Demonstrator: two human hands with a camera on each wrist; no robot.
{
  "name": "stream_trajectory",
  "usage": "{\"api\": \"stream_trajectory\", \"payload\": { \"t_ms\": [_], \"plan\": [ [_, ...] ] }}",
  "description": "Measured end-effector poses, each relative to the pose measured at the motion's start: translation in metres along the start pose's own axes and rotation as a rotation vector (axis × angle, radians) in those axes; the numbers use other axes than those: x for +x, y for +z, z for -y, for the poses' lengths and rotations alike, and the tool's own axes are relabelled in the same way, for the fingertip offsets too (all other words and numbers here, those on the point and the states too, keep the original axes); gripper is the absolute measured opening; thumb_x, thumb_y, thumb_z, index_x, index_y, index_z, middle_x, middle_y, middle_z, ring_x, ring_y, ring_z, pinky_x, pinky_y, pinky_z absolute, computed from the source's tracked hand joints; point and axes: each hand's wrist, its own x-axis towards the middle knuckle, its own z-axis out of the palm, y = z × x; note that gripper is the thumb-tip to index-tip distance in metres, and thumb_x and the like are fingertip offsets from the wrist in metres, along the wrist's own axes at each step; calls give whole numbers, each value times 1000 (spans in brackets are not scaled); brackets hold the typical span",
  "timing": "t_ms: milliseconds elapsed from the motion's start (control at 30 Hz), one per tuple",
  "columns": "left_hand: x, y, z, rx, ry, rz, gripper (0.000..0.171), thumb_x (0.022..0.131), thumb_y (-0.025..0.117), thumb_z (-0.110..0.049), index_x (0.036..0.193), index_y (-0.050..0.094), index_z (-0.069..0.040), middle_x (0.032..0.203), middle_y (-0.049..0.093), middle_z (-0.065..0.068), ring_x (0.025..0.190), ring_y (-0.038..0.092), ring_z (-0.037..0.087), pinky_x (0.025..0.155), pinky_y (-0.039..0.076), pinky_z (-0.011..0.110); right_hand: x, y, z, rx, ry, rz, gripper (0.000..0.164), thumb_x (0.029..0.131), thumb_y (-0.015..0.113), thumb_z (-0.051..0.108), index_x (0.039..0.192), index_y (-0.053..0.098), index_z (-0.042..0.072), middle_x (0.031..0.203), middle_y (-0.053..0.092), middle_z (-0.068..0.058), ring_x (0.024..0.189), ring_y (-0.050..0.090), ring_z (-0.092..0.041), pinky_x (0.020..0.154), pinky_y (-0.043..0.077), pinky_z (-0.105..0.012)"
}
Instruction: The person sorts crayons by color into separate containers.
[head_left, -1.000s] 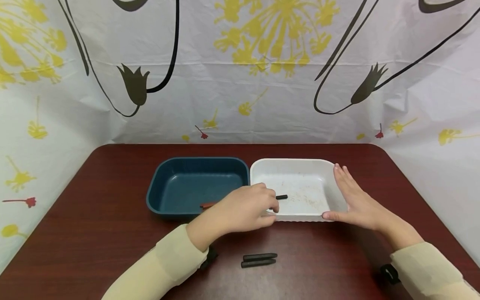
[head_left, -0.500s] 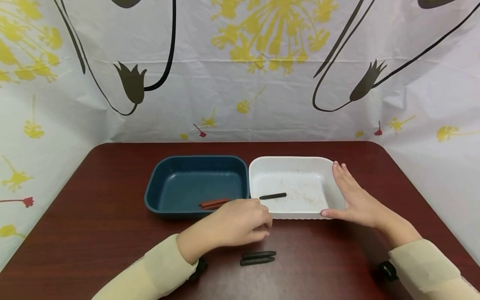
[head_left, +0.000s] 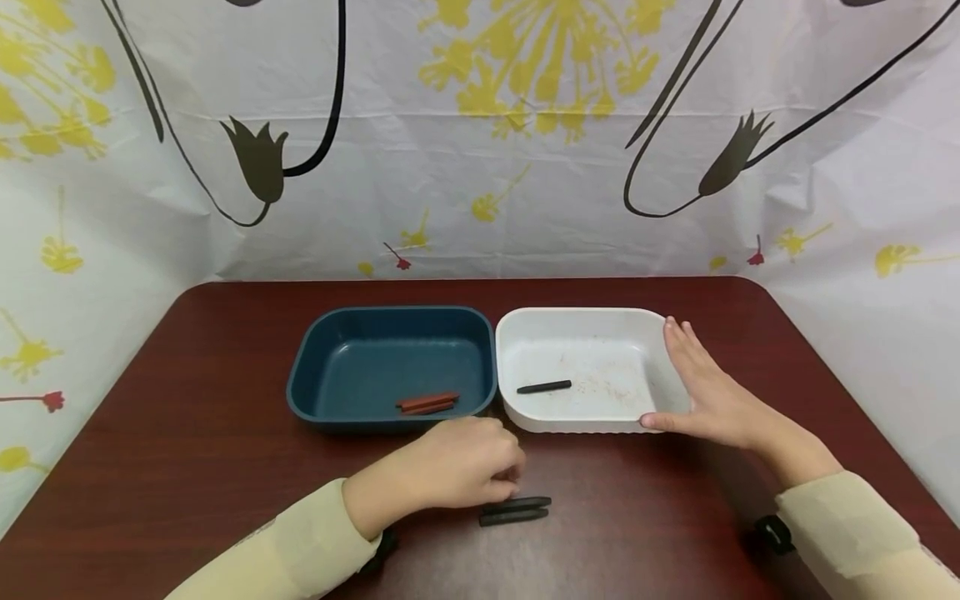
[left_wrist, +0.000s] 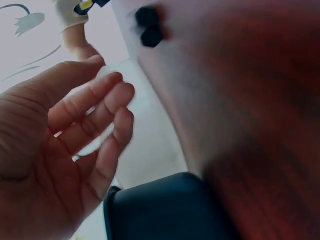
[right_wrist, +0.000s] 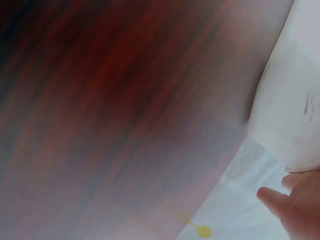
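My left hand (head_left: 459,462) hovers over the table just left of two black crayons (head_left: 514,517), which lie side by side. In the left wrist view its fingers (left_wrist: 92,120) are loosely bent with nothing held between them; the crayons' hexagonal ends show beyond. My right hand (head_left: 723,412) is spread against the right end of a white tray (head_left: 581,423), thumb at the front rim and fingers at the back corner. One black crayon (head_left: 543,387) lies inside that tray. Reddish-brown crayons (head_left: 427,405) lie at the front right of the dark blue tray (head_left: 300,379).
Both trays stand side by side on the dark red wooden table (head_left: 187,450), near its back. Small brown specks dot the white tray's floor. A white sheet (head_left: 480,192) with yellow and dark flower prints hangs behind and at the sides.
My left hand has drawn back from the white tray toward the crayons on the table, uncovering the black crayon in that tray and the reddish-brown ones. My right hand stays at the white tray.
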Motion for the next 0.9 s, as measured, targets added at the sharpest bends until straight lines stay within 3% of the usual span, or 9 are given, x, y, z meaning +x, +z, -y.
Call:
{"api": "stream_trajectory", "payload": {
  "t_ms": [300, 567, 900],
  "plan": [
    [-1, 8, 1, -31, -29, 51, 13, 88, 75, -29, 76, 70, -26, 62, 55, -17, 59, 50, -1, 54, 41, 16, 2, -2, 2, 13, -6, 1, 125, 79, 80, 45, 158, -6, 0, 167, -13, -15, 154, -17, -33, 126, -5, -43],
    [0, 11, 1, -27, -54, 83, 11, 87, 77, -31, 77, 73, -28, 68, 61, -18, 61, 52, 0, 54, 44, 18, 4, -4, 3, 32, 9, 21, 124, 80, 79, 45, 158, -8, 3, 167, -15, -12, 154, -18, -33, 125, -2, -53],
    [1, 12, 1, -71, -41, 110, 18, 84, 77, -26, 72, 63, -25, 66, 55, -17, 59, 51, 1, 50, 41, 18, 1, -1, 3, 54, 19, 16, 125, 79, 81, 43, 158, -8, 2, 167, -15, -13, 153, -18, -34, 123, -3, -58]
  ]
}}
